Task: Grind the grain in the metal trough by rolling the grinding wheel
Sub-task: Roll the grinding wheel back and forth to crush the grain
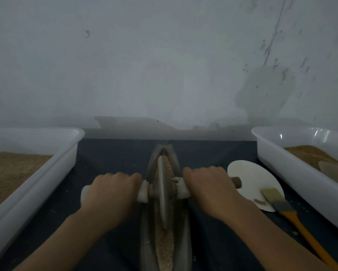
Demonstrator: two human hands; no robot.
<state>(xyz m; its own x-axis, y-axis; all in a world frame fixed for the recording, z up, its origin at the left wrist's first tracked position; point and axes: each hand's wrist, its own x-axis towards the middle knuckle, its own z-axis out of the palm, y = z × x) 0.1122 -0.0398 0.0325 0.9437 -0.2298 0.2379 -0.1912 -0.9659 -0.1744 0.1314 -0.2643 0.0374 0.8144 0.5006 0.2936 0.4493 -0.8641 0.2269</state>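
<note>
Metal trough (181, 227) — near end cut off by the bottom edge. Left of the trough, the left tray (37, 178) is cropped; the brush (293, 218) handle — likewise, on its right.

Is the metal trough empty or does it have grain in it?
Not empty. Tan grain lies along the metal trough, before and behind the grinding wheel.

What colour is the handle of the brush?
Orange, clearest in the head view: the brush handle lies right of the trough.

Head camera looks forward and down, close over the table (109, 151).
</note>
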